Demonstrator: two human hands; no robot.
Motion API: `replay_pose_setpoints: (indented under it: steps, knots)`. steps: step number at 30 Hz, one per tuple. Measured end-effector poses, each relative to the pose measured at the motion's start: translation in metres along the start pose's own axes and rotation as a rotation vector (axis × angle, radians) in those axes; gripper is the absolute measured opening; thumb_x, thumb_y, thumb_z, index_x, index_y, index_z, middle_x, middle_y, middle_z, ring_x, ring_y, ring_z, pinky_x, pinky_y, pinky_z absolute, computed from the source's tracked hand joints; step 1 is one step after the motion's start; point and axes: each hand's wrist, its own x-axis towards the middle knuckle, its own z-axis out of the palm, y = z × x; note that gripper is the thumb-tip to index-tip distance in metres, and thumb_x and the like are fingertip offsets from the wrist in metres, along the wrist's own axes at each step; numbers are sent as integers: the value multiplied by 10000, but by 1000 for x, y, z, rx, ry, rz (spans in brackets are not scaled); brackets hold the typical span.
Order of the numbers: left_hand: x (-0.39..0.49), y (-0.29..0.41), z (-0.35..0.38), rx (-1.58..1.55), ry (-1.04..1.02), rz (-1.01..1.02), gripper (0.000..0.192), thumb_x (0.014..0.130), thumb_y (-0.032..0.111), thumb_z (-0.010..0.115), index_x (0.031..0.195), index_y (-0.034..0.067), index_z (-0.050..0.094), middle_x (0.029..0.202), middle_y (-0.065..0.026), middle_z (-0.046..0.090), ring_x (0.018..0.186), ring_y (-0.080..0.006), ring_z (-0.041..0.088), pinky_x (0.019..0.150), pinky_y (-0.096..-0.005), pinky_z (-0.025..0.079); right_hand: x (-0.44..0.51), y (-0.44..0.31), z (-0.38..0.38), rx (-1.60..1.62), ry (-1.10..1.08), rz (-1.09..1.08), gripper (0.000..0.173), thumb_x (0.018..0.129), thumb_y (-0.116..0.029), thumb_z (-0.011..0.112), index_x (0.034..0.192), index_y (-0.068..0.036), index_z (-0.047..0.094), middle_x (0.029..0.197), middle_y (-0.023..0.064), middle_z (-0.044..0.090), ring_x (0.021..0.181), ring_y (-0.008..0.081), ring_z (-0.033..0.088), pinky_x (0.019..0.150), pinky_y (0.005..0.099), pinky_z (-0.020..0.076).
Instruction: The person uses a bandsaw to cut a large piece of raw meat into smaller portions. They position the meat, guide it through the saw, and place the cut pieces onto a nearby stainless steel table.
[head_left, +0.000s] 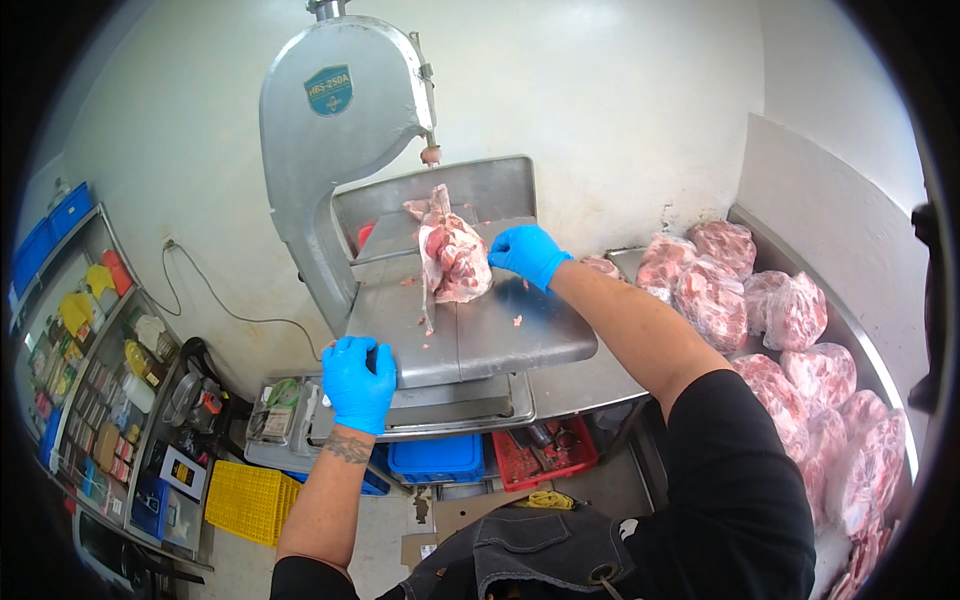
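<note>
A bone-in piece of raw meat (457, 259) lies on the steel table (405, 352) of a meat band saw (330, 135), beside the blade line. My right hand (529, 256), in a blue glove, is at the right side of the meat with its fingers curled; whether it touches the meat is hard to tell. At the table's front left edge is my left hand (358, 384), also blue-gloved, with fingers bent and away from the meat. What lies under its fingers is hidden. Small meat scraps (517, 320) are scattered on the table.
Plastic-wrapped meat pieces (711, 304) are heaped in a steel-edged trough at the right. Beneath the saw stand a blue bin (436, 457) and a red basket (544, 454) with tools. Yellow crates (251, 501) and a loaded shelf (97, 352) are at the left. A cable (247, 319) hangs along the wall.
</note>
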Motion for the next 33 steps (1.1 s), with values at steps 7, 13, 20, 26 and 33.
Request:
replay_pose_setpoints:
  steps: [7,13,20,26,33]
  knots:
    - [0,1,0,-17,-3,-18,139,836,198,738,880,74,695,890,-112,652,833,-327,576,747,-446,482,18,9,4,-87,22,-29,278,852,-358,680,952,-123,790,930,151,742,839,345,708,786,441,560]
    - [0,0,1,6,2,-10,135,839,193,733,885,72,697,886,-112,651,829,-332,577,750,-446,482,29,14,3,-143,19,-29,279,845,-381,679,929,-142,796,952,140,744,868,346,709,814,439,564]
    - [0,0,1,-8,-2,-12,128,841,185,729,887,70,699,883,-115,649,830,-329,581,753,-445,480,38,17,4,-208,12,-6,289,846,-397,680,949,-152,795,968,123,753,892,343,714,833,450,565]
    - [1,1,0,4,-11,-12,126,840,183,728,890,70,702,889,-115,654,831,-326,584,755,-442,478,49,22,7,-247,5,15,289,858,-396,681,976,-156,792,1001,112,758,920,335,719,850,458,567]
    - [1,2,-1,4,-13,-31,139,838,191,735,896,69,702,890,-115,655,833,-328,585,756,-445,476,60,26,8,-273,10,18,317,849,-410,686,1003,-153,789,1032,113,756,951,334,718,868,456,569]
